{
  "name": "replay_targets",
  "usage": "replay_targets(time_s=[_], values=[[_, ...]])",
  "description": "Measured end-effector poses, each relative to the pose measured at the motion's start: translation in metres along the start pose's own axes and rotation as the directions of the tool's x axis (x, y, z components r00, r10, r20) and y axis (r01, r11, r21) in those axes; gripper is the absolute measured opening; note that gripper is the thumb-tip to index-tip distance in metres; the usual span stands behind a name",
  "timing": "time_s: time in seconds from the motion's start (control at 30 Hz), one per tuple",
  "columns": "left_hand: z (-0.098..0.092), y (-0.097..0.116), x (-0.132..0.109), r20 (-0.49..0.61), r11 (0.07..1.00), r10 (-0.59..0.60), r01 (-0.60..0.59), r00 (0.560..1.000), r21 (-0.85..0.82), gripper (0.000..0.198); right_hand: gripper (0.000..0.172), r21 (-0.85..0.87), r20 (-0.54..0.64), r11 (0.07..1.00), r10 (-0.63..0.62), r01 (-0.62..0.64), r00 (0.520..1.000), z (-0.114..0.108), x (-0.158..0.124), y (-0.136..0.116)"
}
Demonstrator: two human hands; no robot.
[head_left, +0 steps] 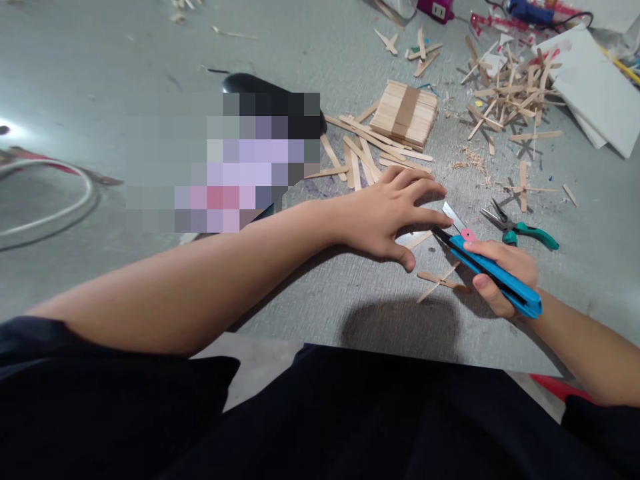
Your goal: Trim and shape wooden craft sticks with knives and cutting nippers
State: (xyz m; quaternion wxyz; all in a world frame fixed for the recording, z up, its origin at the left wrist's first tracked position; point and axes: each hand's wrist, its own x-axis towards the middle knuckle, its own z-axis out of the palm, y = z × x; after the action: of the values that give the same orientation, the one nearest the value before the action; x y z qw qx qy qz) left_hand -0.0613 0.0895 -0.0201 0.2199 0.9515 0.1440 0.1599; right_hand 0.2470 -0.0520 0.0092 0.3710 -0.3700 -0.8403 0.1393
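Evidently the scene centres on the blue cutter (495, 273), so the clock is read from there. Nearest the viewer, toward seven o'clock, is a dark garment (400, 413) at the edge of the counter (595, 207). At nine o'clock a crossed pair of sticks (443, 281) lies flat, apparently set down so that both hands stay free of it.

The right hand (513, 263) grasps the cutter, its fingers pressed along both sides of the handle, probably to steer the head. At that head, toward ten o'clock, a silvery blade (453, 215) stands out beside a pink piece (468, 235); whether it belongs to the cutter I cannot tell. Also at ten o'clock, the left hand (385, 217) has its fingers spread and grasping nothing visible, one tip at the blade, perhaps to guard or feel it; actual contact is unclear.

Farther off, at one o'clock, green-handled pliers (543, 235) lie within easy reach. Wood shavings (470, 160) sit between eleven and twelve. Loose sticks (363, 160) fan out at ten; at eleven, a brown band (406, 112) presumably keeps the stick bundle (385, 110) together. Beyond, at twelve, crossed sticks heap up (523, 93) beside white sheets (595, 87).
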Motion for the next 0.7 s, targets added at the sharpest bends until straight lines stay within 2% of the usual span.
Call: replay_targets(time_s=[0.4,0.57,0.7], values=[[0.0039,-0.0041,-0.0008,-0.027,1.0,0.017,-0.017,0.999,0.021,0.1,0.04,0.035,-0.014,0.999,0.015,-0.014,1.0,0.0004,0.0002,-0.0006],[0.0031,-0.0025,0.0,-0.036,1.0,0.006,-0.006,0.999,0.007,0.098,0.048,0.049,-0.004,0.999,0.015,-0.014,1.0,0.0002,-0.002,0.0014],[0.0027,-0.0013,0.0002,-0.022,1.0,-0.005,0.005,1.0,0.018,0.096,0.055,-0.018,-0.013,0.999,0.046,-0.046,0.999,-0.0002,-0.0055,0.0025]])
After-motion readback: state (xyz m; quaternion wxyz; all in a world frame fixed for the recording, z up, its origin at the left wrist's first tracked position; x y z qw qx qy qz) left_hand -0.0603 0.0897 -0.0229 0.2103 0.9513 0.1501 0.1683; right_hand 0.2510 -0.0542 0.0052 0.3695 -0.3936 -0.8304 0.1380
